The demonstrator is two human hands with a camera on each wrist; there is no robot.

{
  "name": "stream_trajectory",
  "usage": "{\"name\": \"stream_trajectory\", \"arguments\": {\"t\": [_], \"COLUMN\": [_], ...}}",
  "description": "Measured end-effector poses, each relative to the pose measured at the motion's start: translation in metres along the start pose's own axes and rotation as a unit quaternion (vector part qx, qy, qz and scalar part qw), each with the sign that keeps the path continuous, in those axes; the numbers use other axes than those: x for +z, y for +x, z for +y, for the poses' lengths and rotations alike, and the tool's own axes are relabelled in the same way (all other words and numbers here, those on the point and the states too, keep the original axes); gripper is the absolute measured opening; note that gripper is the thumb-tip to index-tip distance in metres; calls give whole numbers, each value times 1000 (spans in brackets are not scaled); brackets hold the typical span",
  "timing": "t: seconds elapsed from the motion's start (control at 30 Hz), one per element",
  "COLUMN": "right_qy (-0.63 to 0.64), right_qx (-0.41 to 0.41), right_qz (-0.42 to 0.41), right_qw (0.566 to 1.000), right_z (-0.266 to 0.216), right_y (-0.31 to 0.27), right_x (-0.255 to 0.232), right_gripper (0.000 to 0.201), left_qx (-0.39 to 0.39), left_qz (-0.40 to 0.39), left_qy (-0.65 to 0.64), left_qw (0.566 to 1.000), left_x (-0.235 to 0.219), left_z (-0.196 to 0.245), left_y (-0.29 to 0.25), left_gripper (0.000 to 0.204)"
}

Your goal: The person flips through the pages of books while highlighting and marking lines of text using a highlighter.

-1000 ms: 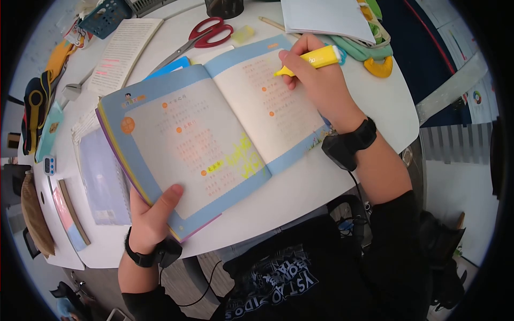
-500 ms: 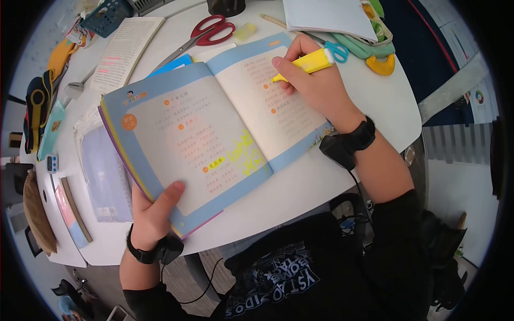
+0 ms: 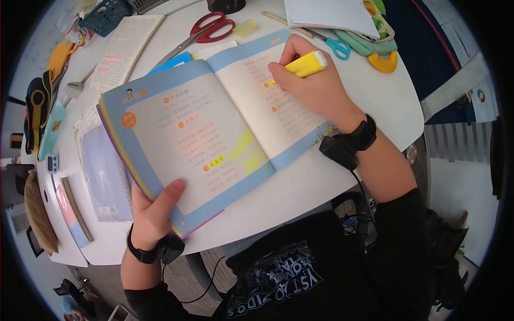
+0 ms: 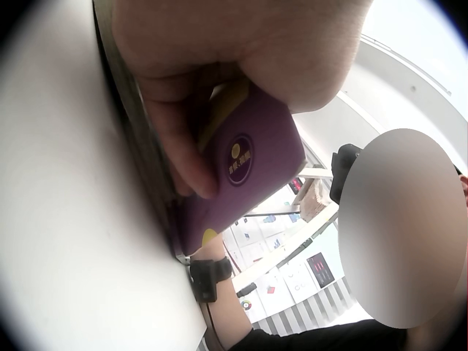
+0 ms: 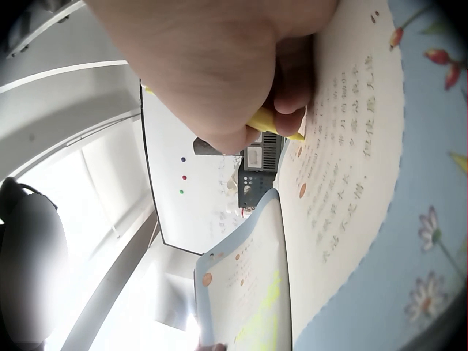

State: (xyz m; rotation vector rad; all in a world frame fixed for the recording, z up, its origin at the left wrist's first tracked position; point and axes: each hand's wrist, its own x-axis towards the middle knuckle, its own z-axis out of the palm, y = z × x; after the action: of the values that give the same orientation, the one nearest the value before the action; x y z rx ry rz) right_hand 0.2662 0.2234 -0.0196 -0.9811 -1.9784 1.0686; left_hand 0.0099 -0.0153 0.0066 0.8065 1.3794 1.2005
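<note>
An open book with blue page borders lies tilted over the table's front. My left hand grips its lower left corner, thumb on the page. In the left wrist view, the fingers curl against the purple cover. Yellow highlighter marks cover the left page's lower right corner and one heading. Over the right page, my right hand pinches a yellow highlighter. The right wrist view has the highlighter's tip right at the page, near a line beside an orange dot.
Behind the book lie red-handled scissors, a yellow-green block and small blue-handled scissors. White paper overlaps a green pouch. A printed booklet and a clear folder lie at the left.
The highlighter has moved down and left over the right page, its tip now by an orange dot. The blue-handled scissors have come into fuller view. My left hand keeps its hold.
</note>
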Motion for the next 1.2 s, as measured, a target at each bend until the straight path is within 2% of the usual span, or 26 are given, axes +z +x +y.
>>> {"name": "stream_trajectory", "arguments": {"t": [0.13,0.57,0.63,0.67,0.73,0.77,1.07,1.13,1.2], "right_qy": [-6,-41,34,33,157,158,95,7,-5], "right_qx": [18,14,32,34,112,113,70,14,13], "right_qz": [43,65,85,83,34,35,-6,1,12], "right_qw": [999,997,995,995,981,980,993,1000,1000], "right_z": [2,7,10,7,-4,-3,-5,-3,-3], "right_y": [1,5,6,6,6,4,2,0,0], "right_x": [1,-2,-1,-5,-14,-12,-2,-1,-1], "right_gripper": [23,23,22,22,22,22,22,22,22], "left_qx": [4,-1,3,0,6,4,0,1,-2], "left_qz": [8,11,22,23,25,24,16,19,12], "left_qy": [-10,4,5,3,6,7,-6,-2,2], "left_qw": [1000,1000,1000,1000,1000,1000,1000,1000,1000], "left_x": [1,1,2,2,1,1,1,2,-1], "left_z": [-1,0,-1,-1,-1,-1,0,-1,-2], "left_y": [0,-1,-2,-2,-3,-4,-2,-3,-3], "left_gripper": [44,44,42,42,41,41,41,42,42]}}
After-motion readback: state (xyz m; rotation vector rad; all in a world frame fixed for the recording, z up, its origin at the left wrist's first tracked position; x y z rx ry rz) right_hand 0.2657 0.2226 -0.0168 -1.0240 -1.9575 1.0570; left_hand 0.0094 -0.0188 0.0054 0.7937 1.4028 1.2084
